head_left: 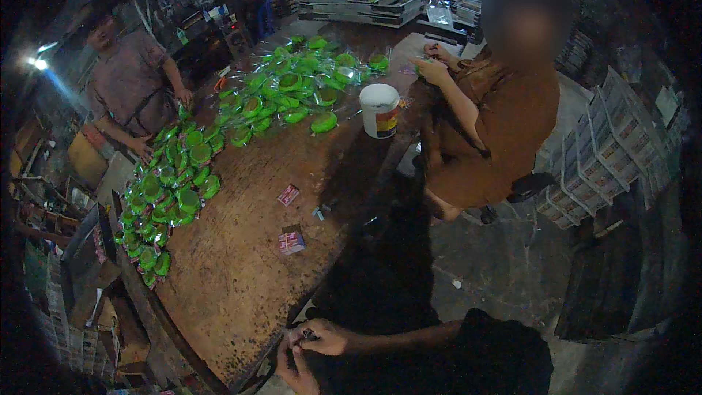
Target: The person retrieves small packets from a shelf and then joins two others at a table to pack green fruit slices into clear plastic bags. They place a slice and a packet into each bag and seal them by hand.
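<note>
My right hand (327, 337) reaches in from the lower right, its forearm bare below a black sleeve. Its fingers are closed around a small dark object (308, 335) whose kind I cannot make out. Just below and touching it is my left hand (296, 371), with its fingertips pressed together close to the same object. Whether the left fingers also grip it is hidden. Both hands are at the near corner of a worn brown wooden table (234, 271). A small bundle of printed cards or packets (291, 242) lies on the tabletop, beyond my hands, with a flat red packet (288, 194) farther off.
Many green round items in clear wrap form one pile (285, 88) at the back and another (172, 190) along the left edge. A white bucket (379, 111) stands at the right edge. One person (490, 117) sits at right; another (131, 80) handles the left pile. Crates (610, 146) stand far right.
</note>
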`<state>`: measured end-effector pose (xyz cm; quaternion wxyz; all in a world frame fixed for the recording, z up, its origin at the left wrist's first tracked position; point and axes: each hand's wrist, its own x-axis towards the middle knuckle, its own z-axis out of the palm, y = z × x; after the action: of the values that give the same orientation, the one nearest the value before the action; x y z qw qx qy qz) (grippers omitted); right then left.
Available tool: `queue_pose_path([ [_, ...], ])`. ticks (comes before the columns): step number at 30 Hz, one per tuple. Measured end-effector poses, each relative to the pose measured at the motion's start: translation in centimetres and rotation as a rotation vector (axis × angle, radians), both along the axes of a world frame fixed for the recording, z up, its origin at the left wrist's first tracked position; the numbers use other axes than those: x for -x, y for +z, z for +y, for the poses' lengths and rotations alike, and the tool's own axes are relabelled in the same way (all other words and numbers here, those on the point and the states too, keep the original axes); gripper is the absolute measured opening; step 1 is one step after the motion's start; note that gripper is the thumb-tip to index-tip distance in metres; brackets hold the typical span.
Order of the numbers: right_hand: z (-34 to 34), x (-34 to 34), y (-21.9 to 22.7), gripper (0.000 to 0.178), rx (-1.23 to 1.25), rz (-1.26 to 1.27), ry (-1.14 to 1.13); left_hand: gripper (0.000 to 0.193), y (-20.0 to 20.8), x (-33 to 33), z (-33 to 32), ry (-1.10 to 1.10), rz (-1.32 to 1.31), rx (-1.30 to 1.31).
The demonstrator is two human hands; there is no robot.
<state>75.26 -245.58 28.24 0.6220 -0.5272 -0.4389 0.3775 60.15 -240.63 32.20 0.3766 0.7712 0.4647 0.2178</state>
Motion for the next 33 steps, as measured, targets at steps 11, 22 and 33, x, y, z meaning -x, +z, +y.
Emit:
queue_pose_path([
  [11, 0.1, -1.6, 1.2, 0.022, -0.052, -0.014, 0.148, 0.079, -4.8, 4.6, 1.7, -0.431, 0.206, -1.007],
  [22, -0.2, -1.0, 0.4, 0.025, 0.078, -0.162, 0.057, 0.047, -2.6, 1.9, 2.9, -0.391, -0.376, -0.494],
  [33, -0.3, -0.5, -0.5, 0.021, -0.017, -0.033, 0.133, 0.031, -1.4, 2.3, 0.3, 0.012, -0.36, -0.14],
])
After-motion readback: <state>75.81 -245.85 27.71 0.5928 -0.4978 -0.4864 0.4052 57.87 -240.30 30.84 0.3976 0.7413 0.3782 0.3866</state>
